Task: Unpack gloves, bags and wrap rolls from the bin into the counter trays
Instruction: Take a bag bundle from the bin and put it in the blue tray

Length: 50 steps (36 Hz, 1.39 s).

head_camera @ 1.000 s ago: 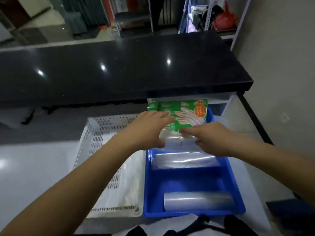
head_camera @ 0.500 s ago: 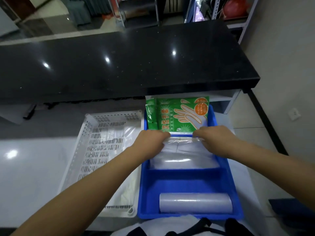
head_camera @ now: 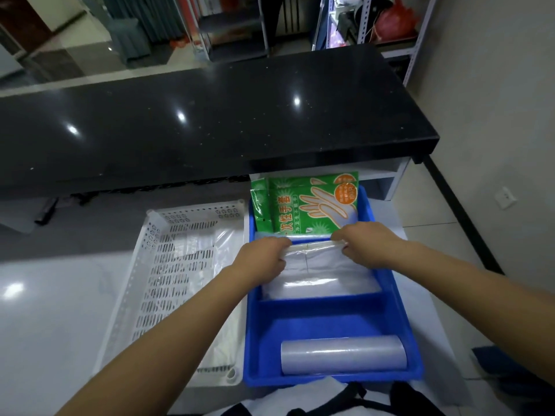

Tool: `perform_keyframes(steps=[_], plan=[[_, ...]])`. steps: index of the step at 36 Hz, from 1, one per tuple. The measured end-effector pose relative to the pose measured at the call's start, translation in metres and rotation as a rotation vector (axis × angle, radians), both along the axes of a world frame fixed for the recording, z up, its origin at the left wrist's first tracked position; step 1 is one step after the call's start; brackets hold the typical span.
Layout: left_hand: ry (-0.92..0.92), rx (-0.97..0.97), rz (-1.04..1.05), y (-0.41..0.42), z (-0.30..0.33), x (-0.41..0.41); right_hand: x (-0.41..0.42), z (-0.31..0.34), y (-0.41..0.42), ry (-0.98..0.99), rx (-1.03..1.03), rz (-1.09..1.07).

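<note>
Both hands drawn back from glove packs (head_camera: 312, 205). Left hand (head_camera: 264, 253) and right hand (head_camera: 365, 244) each pinch bag stack (head_camera: 318, 265) top edge, seating it in blue tray (head_camera: 387, 283) middle compartment. Wrap roll (head_camera: 342, 357) sits in near compartment.

Looks like a small shop, seen from behind the service counter: long glossy black countertop (head_camera: 210, 121) w/ a white work surface (head_camera: 45, 310) below it on the staff side. Beyond it, metal shelving racks (head_camera: 417, 34) w/ stock and a red bag (head_camera: 396, 18), plus tiled floor (head_camera: 426, 223). Retail-packed green glove packs (head_camera: 312, 205) in a blue tray (head_camera: 399, 298) fit a store setup.
</note>
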State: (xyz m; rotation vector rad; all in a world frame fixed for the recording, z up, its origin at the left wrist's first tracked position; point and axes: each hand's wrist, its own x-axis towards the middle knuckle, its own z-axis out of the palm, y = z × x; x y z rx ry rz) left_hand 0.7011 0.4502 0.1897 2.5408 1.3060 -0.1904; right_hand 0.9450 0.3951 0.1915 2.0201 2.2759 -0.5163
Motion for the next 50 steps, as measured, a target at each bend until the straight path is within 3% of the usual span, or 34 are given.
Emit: perform_keyframes(steps=[3, 8, 16, 24, 33, 44, 50], plan=[[-0.012, 0.119, 0.017, -0.005, -0.001, 0.005, -0.001, -0.001, -0.003, 0.010, 0.073, -0.016], [-0.052, 0.228, 0.034, -0.017, -0.013, 0.006, -0.009, -0.031, -0.031, -0.079, 0.393, -0.011], [-0.021, 0.223, 0.029, -0.026, -0.019, 0.004, -0.007, -0.039, -0.037, -0.162, 0.253, -0.117], [-0.051, 0.142, 0.125, -0.039, -0.007, -0.002, -0.008, -0.024, -0.046, -0.040, 0.229, -0.126], [-0.346, 0.113, 0.558, -0.132, 0.003, -0.052, -0.063, 0.009, -0.078, 0.189, 0.144, -0.042], [-0.270, 0.091, 1.036, -0.259, -0.001, -0.130, -0.173, 0.011, -0.108, 0.223, -0.006, 0.433], [-0.254, 0.023, 1.263, -0.311, -0.003, -0.183, -0.240, 0.022, -0.129, 0.286, -0.030, 0.570]])
